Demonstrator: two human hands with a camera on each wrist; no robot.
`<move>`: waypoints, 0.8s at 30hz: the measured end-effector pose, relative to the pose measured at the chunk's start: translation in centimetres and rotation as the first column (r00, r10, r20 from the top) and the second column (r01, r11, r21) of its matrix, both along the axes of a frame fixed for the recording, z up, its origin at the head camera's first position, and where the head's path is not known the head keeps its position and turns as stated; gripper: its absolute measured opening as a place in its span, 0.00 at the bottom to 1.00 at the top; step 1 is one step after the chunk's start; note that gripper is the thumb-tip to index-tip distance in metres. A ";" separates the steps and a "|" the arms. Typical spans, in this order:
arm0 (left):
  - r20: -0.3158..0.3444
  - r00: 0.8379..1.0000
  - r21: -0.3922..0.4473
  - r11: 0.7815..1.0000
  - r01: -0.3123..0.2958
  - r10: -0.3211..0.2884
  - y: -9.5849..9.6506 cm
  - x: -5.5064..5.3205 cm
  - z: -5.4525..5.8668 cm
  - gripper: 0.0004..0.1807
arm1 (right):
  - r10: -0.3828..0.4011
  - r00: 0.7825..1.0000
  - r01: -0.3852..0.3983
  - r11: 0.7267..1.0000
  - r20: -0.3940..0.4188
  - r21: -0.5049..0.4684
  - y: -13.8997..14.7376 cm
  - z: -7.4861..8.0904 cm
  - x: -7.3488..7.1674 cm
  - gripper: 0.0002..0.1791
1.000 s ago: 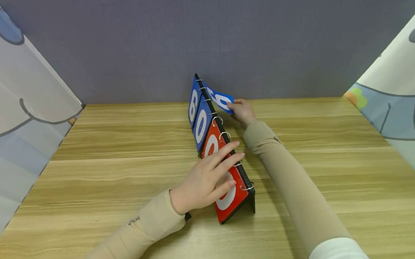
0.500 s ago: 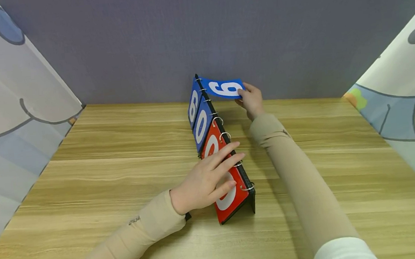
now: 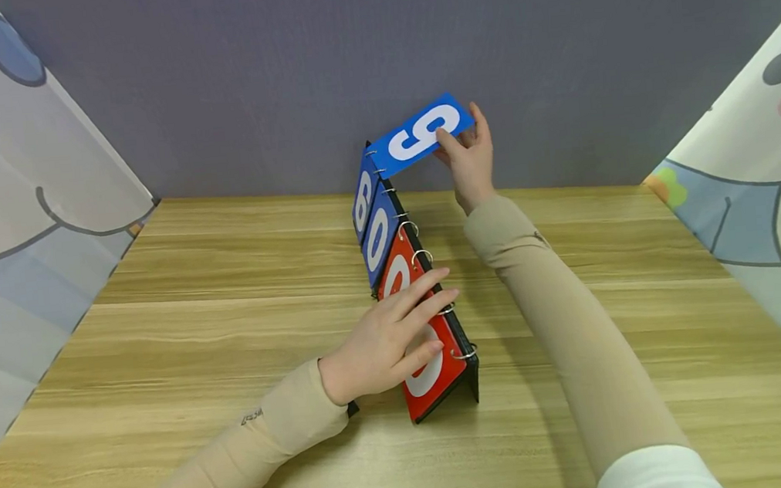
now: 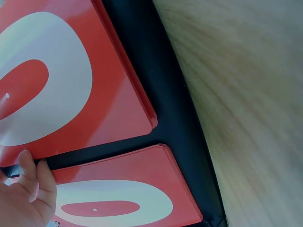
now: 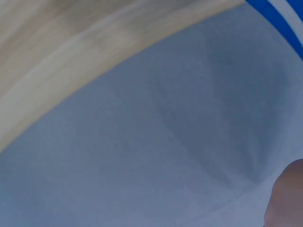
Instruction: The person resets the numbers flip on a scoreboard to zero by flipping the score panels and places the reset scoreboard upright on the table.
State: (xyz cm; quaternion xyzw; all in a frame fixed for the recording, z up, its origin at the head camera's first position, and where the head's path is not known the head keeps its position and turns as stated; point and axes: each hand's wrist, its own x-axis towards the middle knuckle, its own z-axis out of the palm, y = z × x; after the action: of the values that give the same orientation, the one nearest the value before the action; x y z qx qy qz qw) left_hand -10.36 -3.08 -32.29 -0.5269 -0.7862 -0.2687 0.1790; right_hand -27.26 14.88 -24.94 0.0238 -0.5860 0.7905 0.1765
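A tabletop flip scoreboard with a black stand [image 3: 474, 380] and metal rings stands lengthwise on the table. Its far half carries blue number cards [image 3: 377, 237], its near half red cards [image 3: 437, 375] showing 0. My right hand [image 3: 472, 161] pinches the free end of one blue number card [image 3: 423, 134], printed with a white 6 or 9. Lifted above the top edge, this card still hangs on its rings. My left hand [image 3: 381, 345] rests across the red cards, fingers extended towards the top edge. In the left wrist view, fingers [image 4: 46, 184] lie by the gap between two red cards [image 4: 118, 113].
The scoreboard sits on a wood-grain table [image 3: 230, 328]. A grey panel [image 3: 244, 86] rises behind the table, close beyond the scoreboard's far end. Cartoon-printed panels [image 3: 762, 188] flank the table left and right.
My right hand has swung the blue card from hanging low behind the stand up and over to a raised slant above the top edge. My left hand has stayed put.
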 end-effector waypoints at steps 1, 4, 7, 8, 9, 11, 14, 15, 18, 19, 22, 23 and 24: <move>-0.001 1.000 0.000 1.000 -0.001 0.001 0.0 0.0 0.0 0.33 | 0.011 1.000 -0.011 1.000 -0.017 0.005 -0.3 0.2 0.1 0.39; -0.007 1.000 0.001 1.000 0.000 0.000 0.0 0.0 0.0 0.33 | 0.043 0.998 -0.041 0.998 -0.053 0.036 -1.0 0.4 0.2 0.34; -0.017 1.000 0.002 1.000 0.000 0.000 0.1 -0.1 0.0 0.33 | 0.085 0.994 -0.078 0.993 -0.076 0.088 -1.5 0.5 0.2 0.32; -0.021 1.000 0.004 1.000 0.000 0.000 0.1 -0.1 0.0 0.32 | 0.101 0.992 -0.093 0.990 -0.075 0.105 -1.6 0.5 0.2 0.31; -0.024 1.000 0.005 1.000 0.000 0.000 0.1 -0.1 -0.1 0.32 | 0.122 0.990 -0.111 0.985 -0.075 0.130 -1.8 0.4 0.2 0.32; -0.029 1.000 0.007 1.000 -0.002 0.002 0.1 -0.1 -0.1 0.32 | 0.161 0.984 -0.146 0.972 -0.072 0.183 -2.0 0.2 0.2 0.33; -0.023 1.000 0.006 1.000 -0.004 0.004 0.1 -0.1 0.0 0.32 | 0.211 0.976 -0.189 0.942 -0.052 0.277 -2.3 -0.4 0.3 0.31; -0.019 1.000 0.006 1.000 -0.004 0.004 0.2 -0.1 0.0 0.32 | 0.221 0.974 -0.198 0.928 -0.040 0.315 -2.4 -0.7 0.4 0.30; -0.005 1.000 0.004 1.000 -0.003 0.003 0.2 0.0 0.0 0.32 | 0.243 0.970 -0.219 0.877 0.000 0.427 -2.6 -1.4 0.7 0.26; -0.006 1.000 0.004 1.000 -0.003 0.003 0.2 0.0 0.0 0.32 | 0.244 0.970 -0.222 0.860 0.011 0.460 -2.6 -1.6 0.8 0.25; 0.000 1.000 0.004 1.000 -0.003 0.003 0.3 -0.1 0.0 0.32 | 0.239 0.971 -0.216 0.818 0.026 0.533 -2.9 -1.8 0.9 0.22; 0.000 1.000 0.005 1.000 -0.003 0.003 0.3 -0.1 0.0 0.32 | 0.232 0.972 -0.208 0.807 0.027 0.553 -2.9 -1.8 1.0 0.22; 0.000 1.000 0.004 1.000 -0.003 0.003 0.3 -0.1 0.0 0.32 | 0.222 0.975 -0.198 0.796 0.029 0.572 -3.0 -1.8 1.0 0.21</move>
State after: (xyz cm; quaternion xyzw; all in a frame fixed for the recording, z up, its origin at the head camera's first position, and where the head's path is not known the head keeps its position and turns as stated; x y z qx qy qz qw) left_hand -10.46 -2.79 -32.32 -0.5255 -0.7864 -0.2701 0.1804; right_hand -26.28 11.85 -26.78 0.1561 -0.7858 0.5925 0.0841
